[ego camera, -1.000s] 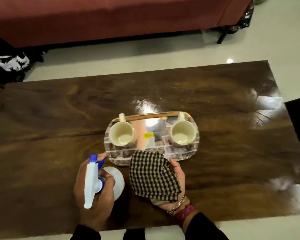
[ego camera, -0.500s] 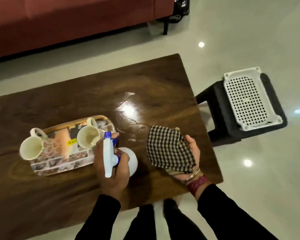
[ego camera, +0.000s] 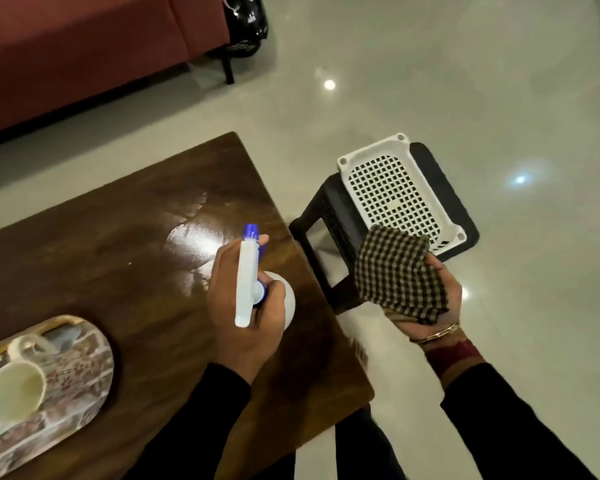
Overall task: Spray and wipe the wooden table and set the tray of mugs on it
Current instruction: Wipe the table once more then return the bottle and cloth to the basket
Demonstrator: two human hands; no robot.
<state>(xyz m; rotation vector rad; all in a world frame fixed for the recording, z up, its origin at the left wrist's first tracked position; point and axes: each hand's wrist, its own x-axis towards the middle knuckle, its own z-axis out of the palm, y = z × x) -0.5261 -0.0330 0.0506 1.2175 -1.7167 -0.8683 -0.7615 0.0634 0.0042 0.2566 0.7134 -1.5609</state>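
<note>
My left hand (ego camera: 243,313) grips a white spray bottle (ego camera: 248,282) with a blue nozzle, held over the right end of the dark wooden table (ego camera: 125,244). My right hand (ego camera: 433,299) holds a folded black-and-cream checked cloth (ego camera: 395,271) out past the table's right edge, above the floor and near the stool. The patterned tray (ego camera: 80,368) rests on the table at the lower left, partly cut off by the frame. One cream mug (ego camera: 14,389) stands on it, and only a second mug's handle shows.
A black stool (ego camera: 329,216) carrying a white perforated basket (ego camera: 395,188) stands right of the table. A red sofa (ego camera: 84,46) runs along the back, with a black bag (ego camera: 245,22) at its end. Glossy pale floor lies all around.
The view has swung right, so the tray now sits at the lower left edge. Both hands have moved right, the cloth going from over the tray to beyond the table, near the stool.
</note>
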